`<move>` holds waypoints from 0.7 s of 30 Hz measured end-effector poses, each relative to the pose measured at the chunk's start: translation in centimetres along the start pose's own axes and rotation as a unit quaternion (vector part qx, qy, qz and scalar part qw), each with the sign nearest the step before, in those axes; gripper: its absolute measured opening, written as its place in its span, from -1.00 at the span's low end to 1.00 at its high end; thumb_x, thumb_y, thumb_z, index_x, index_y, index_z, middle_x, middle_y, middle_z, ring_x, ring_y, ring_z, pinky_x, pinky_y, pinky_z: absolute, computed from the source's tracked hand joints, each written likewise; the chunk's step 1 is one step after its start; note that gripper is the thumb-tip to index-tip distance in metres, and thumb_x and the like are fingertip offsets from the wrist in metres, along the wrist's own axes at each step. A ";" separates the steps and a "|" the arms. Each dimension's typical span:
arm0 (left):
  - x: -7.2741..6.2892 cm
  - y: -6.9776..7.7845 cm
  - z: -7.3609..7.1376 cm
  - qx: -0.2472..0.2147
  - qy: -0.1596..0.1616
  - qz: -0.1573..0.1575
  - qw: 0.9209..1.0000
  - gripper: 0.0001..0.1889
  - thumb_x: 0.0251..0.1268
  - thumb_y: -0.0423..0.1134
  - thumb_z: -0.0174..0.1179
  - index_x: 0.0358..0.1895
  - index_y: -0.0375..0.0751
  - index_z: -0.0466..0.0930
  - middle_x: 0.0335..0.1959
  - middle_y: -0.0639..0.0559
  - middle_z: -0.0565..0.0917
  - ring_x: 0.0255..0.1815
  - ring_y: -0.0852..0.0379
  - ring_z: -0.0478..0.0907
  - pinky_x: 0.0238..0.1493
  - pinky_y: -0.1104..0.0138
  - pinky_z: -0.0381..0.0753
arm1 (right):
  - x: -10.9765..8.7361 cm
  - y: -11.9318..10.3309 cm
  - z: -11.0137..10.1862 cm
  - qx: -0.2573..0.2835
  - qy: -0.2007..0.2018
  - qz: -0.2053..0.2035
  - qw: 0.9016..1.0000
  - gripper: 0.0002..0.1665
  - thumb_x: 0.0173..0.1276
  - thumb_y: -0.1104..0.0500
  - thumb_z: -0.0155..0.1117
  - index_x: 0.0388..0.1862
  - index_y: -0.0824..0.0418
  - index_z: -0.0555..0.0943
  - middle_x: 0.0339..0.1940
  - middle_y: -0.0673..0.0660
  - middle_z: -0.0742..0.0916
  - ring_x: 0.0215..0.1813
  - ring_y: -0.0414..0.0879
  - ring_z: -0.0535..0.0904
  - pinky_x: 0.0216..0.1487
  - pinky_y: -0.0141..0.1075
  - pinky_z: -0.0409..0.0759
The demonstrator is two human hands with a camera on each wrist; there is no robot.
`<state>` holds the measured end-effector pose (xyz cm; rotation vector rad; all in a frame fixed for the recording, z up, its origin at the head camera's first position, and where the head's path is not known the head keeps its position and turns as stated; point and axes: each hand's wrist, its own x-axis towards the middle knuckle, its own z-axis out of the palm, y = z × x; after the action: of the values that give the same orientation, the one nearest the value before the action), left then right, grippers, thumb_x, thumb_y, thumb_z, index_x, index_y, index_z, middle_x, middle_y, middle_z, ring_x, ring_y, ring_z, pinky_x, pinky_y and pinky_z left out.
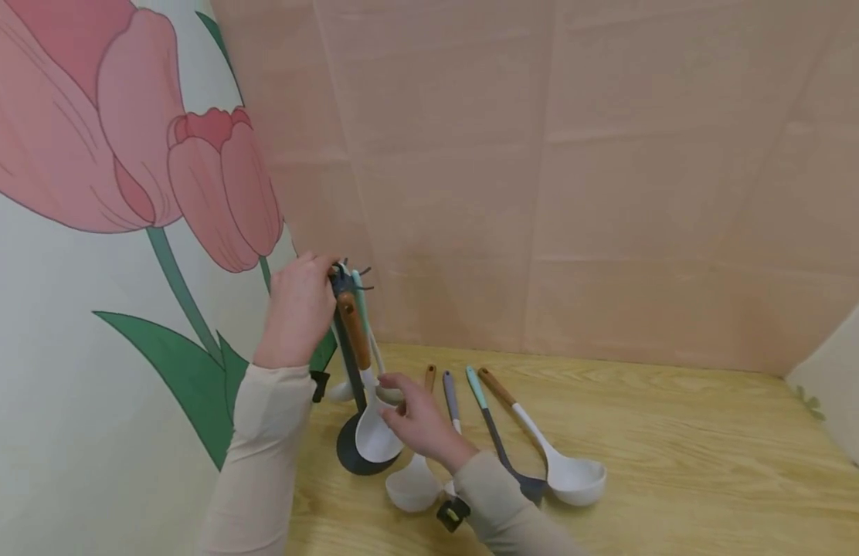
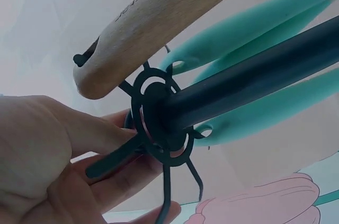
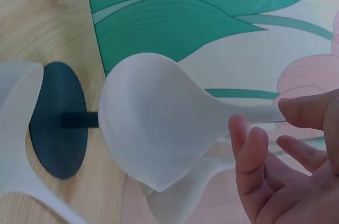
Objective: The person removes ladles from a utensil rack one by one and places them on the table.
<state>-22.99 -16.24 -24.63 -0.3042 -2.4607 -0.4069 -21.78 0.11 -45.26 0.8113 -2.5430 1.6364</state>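
My left hand [image 1: 300, 309] grips the top of a dark rotating utensil stand [image 2: 159, 107], fingers around its hooked ring. A white ladle [image 1: 378, 436] with a brown wooden handle [image 2: 143, 28] hangs there, a hook tip showing in its handle hole. Teal-handled utensils [image 2: 238, 28] hang beside it; their heads are partly hidden. My right hand [image 1: 419, 417] is at the ladle's neck, fingers bent, with fingertips apart on either side of it. In the right wrist view the ladle's bowl [image 3: 153, 118] hangs over the stand's round dark base [image 3: 58, 155].
On the wooden table [image 1: 694, 448] lie a white utensil [image 1: 412, 488], a purple-handled one [image 1: 451, 394], a teal-handled dark one [image 1: 495, 432] and a brown-handled white ladle [image 1: 575, 480]. A tulip-printed wall [image 1: 123, 371] stands close at left; a pinkish cloth [image 1: 610, 193] hangs behind.
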 end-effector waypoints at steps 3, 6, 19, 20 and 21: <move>0.0 0.2 0.0 -0.004 -0.007 -0.012 1.000 -0.72 0.44 -0.46 -0.01 -0.01 -0.36 0.70 -0.23 -0.26 0.70 -0.19 -0.25 0.64 -0.16 -0.10 0.54 | 0.0 -0.2 0.4 0.029 -0.012 0.012 0.999 -0.48 0.51 0.16 0.17 0.41 0.12 0.42 0.30 0.19 0.60 -0.27 -0.16 0.65 -0.28 -0.33 0.63; -0.1 0.3 -0.1 -0.016 -0.012 -0.022 1.000 -0.72 0.52 -0.36 -0.03 -0.06 -0.37 0.70 -0.27 -0.24 0.71 -0.25 -0.20 0.64 -0.16 -0.07 0.55 | 0.0 -0.3 1.0 0.042 -0.014 0.016 0.999 -0.51 0.53 0.11 0.15 0.39 0.11 0.43 0.27 0.17 0.61 -0.30 -0.19 0.66 -0.32 -0.34 0.63; 0.1 0.9 0.1 -0.029 0.008 -0.060 0.998 -0.66 0.55 -0.13 0.06 -0.09 -0.29 0.76 -0.40 -0.16 0.74 -0.51 -0.06 0.61 -0.42 0.12 0.56 | -0.1 -0.7 2.4 0.047 0.006 -0.016 0.999 -0.77 0.53 0.14 0.17 0.09 0.15 0.57 -0.08 0.09 0.69 -0.45 -0.33 0.59 -0.40 -0.40 0.61; 0.1 0.9 0.2 -0.030 0.011 -0.062 0.998 -0.68 0.55 -0.14 0.07 -0.10 -0.29 0.76 -0.39 -0.17 0.75 -0.49 -0.07 0.62 -0.40 0.11 0.57 | -0.1 -0.7 2.4 0.035 0.011 -0.020 0.999 -0.79 0.53 0.14 0.17 0.06 0.15 0.58 -0.10 0.07 0.69 -0.47 -0.33 0.57 -0.41 -0.41 0.60; 0.1 1.0 0.2 -0.030 0.013 -0.064 0.997 -0.69 0.54 -0.15 0.08 -0.10 -0.28 0.77 -0.38 -0.17 0.75 -0.48 -0.08 0.63 -0.39 0.11 0.58 | -0.2 -0.7 2.5 0.018 0.017 -0.025 0.999 -0.82 0.53 0.13 0.18 0.01 0.14 0.59 -0.13 0.05 0.70 -0.49 -0.35 0.54 -0.43 -0.42 0.58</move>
<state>-22.91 -15.25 -24.52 -0.1661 -2.4539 -0.5375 -20.72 -2.13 -45.86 0.8332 -2.4573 1.6710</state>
